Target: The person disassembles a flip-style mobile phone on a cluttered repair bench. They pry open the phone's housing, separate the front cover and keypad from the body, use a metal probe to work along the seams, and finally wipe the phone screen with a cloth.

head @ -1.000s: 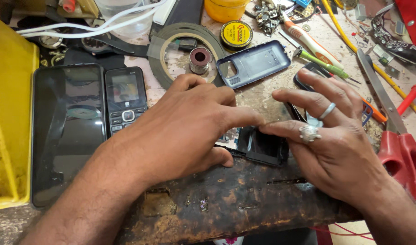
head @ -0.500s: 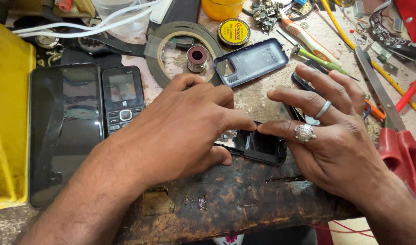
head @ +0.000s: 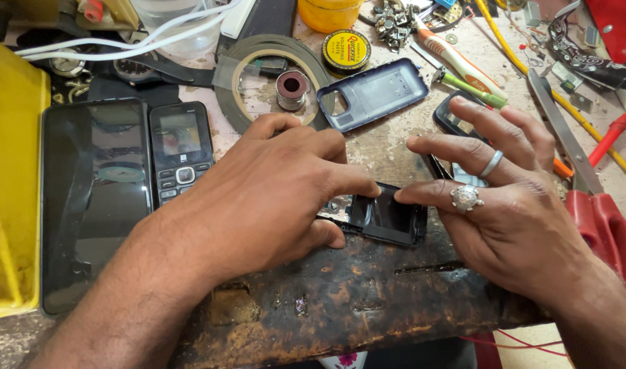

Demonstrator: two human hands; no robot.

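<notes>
Centre of frame: a black phone frame (head: 388, 217) lies on the worn surface (head: 368, 301), long axis left to right. Left hand (head: 258, 198) fingers pinch its left end; right hand (head: 511, 212) forefinger presses its upper right edge, remaining fingers spread wide.

Left hand (head: 272, 198) hides near end of black phone frame (head: 388, 219); red-handled shears (head: 603, 225) cut off at right edge.

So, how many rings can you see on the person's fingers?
2, both on the right hand: a plain silver band on one finger, and a bulky silver ring on the finger beside it. The left hand shows none, but its fingers are partly hidden.
</notes>
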